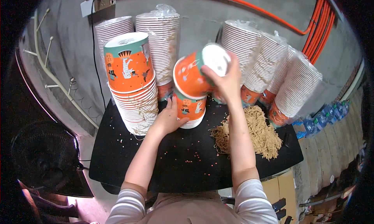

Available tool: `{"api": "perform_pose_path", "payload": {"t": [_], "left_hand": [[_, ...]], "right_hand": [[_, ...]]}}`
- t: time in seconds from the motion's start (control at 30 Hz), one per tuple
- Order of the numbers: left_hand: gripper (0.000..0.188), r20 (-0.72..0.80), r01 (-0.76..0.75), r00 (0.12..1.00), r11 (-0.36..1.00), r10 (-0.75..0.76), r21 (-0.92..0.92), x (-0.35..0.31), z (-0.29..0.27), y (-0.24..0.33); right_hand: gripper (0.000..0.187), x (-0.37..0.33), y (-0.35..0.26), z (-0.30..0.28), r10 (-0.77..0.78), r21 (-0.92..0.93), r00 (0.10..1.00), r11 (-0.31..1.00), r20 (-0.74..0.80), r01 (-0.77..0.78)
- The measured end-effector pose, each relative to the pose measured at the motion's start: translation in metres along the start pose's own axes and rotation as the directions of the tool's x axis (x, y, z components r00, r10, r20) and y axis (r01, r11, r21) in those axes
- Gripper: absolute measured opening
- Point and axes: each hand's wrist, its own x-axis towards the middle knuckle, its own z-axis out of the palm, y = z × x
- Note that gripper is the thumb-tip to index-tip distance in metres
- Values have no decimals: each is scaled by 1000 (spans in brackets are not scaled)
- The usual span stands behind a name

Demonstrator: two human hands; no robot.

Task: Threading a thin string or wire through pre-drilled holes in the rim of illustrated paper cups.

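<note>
Wrapped stack point(157, 44) @ 11 o'clk, twine point(265, 136) @ 4, part-hid by R arm point(242, 146); R hand point(224, 77) clamped on blurry tub point(189, 76), L hand point(168, 120) splayed vs lower tub point(193, 108).

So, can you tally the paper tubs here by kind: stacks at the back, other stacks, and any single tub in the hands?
Back stacks: 6
Tall front-left stack: 1
Short stack at the left hand: 1
Tub in the right hand: 1
Total: 9
</note>
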Motion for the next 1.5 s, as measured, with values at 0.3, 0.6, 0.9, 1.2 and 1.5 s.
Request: {"api": "perform_pose_path", "payload": {"t": [0.3, 0.6, 0.9, 1.2, 1.5], "left_hand": [[137, -410, -444, 878, 738, 247, -508, -28, -53, 78], [38, -260, -443, 881, 882, 396, -158, -61, -86, 93], [49, 299, -324, 902, 946, 312, -11, -62, -63, 80], [72, 451, -422, 826, 902, 338, 96, -54, -67, 73], [101, 492, -479, 753, 876, 437, -45, -45, -62, 51]], "right_hand": [[83, -64, -19, -66, 440, 905, 819, 31, 369, -425], [34, -140, 117, -66, 356, -30, 754, 912, 553, -409], [12, -193, 162, -36, 115, -541, 748, 762, 654, 356], [16, -174, 154, -54, 290, -113, 824, 956, 487, -270], [9, -125, 144, -100, 383, 326, 881, 825, 277, -461]]}}
